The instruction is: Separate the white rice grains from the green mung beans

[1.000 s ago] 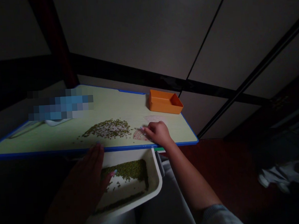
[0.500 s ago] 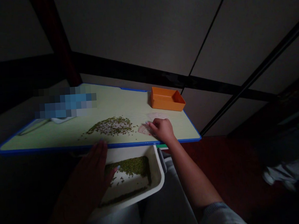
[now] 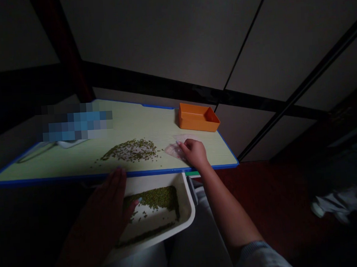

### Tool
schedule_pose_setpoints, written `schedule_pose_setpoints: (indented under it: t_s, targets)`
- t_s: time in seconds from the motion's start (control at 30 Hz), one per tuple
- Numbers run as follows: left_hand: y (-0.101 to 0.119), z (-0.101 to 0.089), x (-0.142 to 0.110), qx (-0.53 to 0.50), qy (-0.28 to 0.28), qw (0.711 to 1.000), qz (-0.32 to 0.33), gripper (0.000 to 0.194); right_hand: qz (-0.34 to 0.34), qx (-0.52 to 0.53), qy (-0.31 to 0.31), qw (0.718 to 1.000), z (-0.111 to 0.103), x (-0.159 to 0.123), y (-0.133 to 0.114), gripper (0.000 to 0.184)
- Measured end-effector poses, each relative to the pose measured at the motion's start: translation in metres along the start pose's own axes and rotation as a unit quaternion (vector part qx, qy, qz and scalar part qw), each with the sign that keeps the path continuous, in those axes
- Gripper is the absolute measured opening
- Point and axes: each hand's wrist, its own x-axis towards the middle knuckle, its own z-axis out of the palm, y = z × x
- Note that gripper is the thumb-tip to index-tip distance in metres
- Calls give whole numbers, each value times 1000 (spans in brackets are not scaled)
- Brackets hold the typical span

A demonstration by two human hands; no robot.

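A loose heap of small green seeds or pods (image 3: 134,149) lies spread on a pale board-topped table (image 3: 135,116) with a blue rim. My left hand (image 3: 109,194) is at the front edge, its fingers stretched out and the thumb over a white plastic tub (image 3: 188,213). More of the green pieces (image 3: 160,197) lie in that tub, below the edge. My right hand (image 3: 194,152) rests right of the heap, thumb and fingertips pinched together over a thin, see-through pinkish sheet or bag (image 3: 172,150). Anything between those fingertips is too small to make out.
An orange open box (image 3: 198,122) stands at the back right of the tabletop. On the left, a blurred-out blue object (image 3: 78,125) sits over a white base. Pale wall panels (image 3: 160,38) rise behind, and dark red floor (image 3: 245,194) shows to the right.
My right hand has shifted slightly over the see-through sheet, whose visible shape has changed a little. My left hand keeps its place, and the view has moved slightly.
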Motion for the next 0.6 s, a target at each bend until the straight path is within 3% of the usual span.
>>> schedule_pose_setpoints:
  t_s: [0.13, 0.6]
  targets:
    - [-1, 0, 0, -2, 4, 1000, 3, 81, -24, 32, -24, 999, 2, 3, 1, 44]
    - [-4, 3, 4, 34, 65, 997, 39, 80, 8, -124, -88, 988, -1, 8, -34, 43]
